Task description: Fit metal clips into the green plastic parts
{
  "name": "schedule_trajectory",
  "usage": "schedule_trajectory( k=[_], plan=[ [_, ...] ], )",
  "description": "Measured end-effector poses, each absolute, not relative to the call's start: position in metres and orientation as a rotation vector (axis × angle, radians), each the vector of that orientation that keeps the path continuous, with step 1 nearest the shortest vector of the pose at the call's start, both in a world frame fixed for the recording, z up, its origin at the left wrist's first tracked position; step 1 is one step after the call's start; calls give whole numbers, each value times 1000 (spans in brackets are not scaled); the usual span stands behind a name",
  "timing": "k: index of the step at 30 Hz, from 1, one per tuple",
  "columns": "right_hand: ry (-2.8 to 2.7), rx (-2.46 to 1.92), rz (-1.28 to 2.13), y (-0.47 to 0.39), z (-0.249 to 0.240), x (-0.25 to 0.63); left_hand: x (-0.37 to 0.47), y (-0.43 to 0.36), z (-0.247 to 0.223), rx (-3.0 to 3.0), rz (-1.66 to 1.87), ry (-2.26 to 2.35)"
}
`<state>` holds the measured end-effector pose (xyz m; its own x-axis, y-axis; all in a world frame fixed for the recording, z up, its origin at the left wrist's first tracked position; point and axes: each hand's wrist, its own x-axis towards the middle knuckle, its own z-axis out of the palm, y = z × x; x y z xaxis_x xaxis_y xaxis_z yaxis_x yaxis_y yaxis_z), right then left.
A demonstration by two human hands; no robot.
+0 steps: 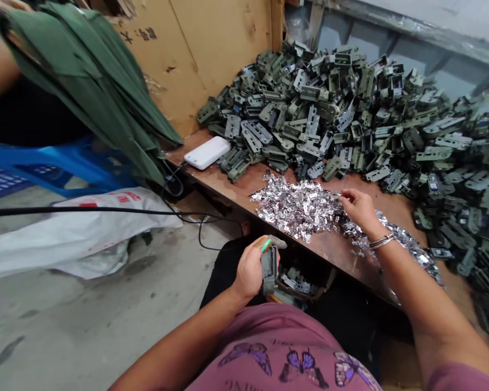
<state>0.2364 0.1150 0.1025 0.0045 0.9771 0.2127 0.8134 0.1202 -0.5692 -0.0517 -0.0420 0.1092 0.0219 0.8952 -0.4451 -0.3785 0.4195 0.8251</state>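
Smudged grey floor, brown tabletop, marked tan partition, blue-grey wall, blue plastic seat.

Small clips: bare metal look, very glossy. Piled housings: grey-green, hard, low sheen; painted metal or plastic, can't tell. Held housing: same dull finish. Tabletop: brown, wood-like, smooth, slight sheen. White device: smooth plastic look. Board behind: cardboard, matt, scuffed. Green garment: soft matt cloth. Blue seat: glossy plastic. Sack: plastic-looking, creased. Floor: concrete-like, matt, stained. Shirt: matt cloth.
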Motion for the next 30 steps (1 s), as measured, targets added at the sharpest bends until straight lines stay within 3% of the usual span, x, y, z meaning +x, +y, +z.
schedule_trajectory(
  k=[3,9,13,19,23,30],
  plan=[
    [-1833,-1765,307,134,97,235,-58,-41,101,628,968,1096],
    [-1857,-1950,198,168,98,212,-46,-33,49,1467,487,1270],
    [-1726,-2079,204,189,102,188,-18,-24,17,1684,456,1271],
    [-1629,-2056,253,207,106,189,1,-26,33,1683,381,957],
    [-1712,-1924,248,159,117,204,-8,-32,69,1154,511,829],
    [-2055,-1125,561,-20,134,184,2,-30,106,626,911,853]
  ],
)
